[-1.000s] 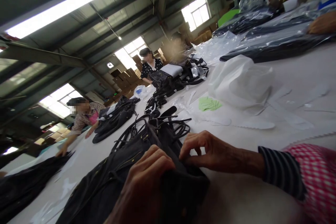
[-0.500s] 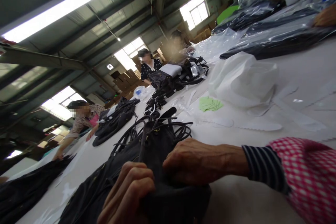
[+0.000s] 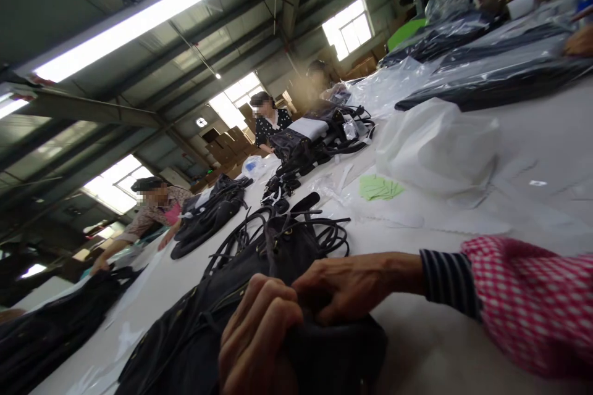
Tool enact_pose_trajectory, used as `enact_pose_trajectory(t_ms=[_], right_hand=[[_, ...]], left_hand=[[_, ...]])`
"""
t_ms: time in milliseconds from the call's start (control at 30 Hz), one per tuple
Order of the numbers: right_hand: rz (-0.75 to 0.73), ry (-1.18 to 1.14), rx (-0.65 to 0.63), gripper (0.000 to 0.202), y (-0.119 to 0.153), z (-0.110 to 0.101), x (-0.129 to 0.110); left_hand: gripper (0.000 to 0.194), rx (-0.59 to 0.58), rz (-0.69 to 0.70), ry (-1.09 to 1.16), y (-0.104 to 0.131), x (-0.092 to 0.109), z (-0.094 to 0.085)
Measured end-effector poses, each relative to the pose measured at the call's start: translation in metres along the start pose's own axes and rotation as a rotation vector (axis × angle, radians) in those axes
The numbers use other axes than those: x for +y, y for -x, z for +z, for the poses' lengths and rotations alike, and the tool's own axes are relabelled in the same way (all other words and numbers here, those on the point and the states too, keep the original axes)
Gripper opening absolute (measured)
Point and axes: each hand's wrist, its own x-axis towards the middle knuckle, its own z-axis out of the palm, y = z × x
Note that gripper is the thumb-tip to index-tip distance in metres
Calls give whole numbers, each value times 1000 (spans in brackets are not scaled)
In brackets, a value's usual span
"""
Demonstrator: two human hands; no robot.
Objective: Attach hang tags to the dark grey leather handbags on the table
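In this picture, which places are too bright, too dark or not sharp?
Head view: ceiling lamp and windows glare white. Head view: black fabric by the left hand sinks into shadow. Head view: brownish haze softens the background near the farthest person.

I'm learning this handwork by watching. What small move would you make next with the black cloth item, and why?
Perhaps ease the right hand slightly outward to smooth the black cloth item while the left hand steadies it. Both hands meet close together at its near end, where the fabric looks folded; the right fingertips are hidden.
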Motion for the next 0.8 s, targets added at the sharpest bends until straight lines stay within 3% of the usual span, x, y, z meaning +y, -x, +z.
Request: enact_pose_trajectory(t_ms=[133,233,300,400,600,733,800], right_hand=[[9,-138,32,19,6,3,-7],[74,-275,182,14,33,8,-15],[126,-232,257,19,55,13,-21],[164,-140,263,33,80,23,-29],[151,-77,283,35,84,35,-33],[160,166,385,36,78,43,-34],[139,325,379,23,78,47,-35]], left_hand=[[29,1,1,-4,-2,0,0],[29,-14,7,5,-8,2,-1],[30,-39,24,29,-11,3,0],[30,-68,35,55,-13,4,3],[24,-101,24,-25,-16,2,3],[15,-42,-135,-203,-2,13,-10],[22,-36,-275,-253,11,24,-16]])
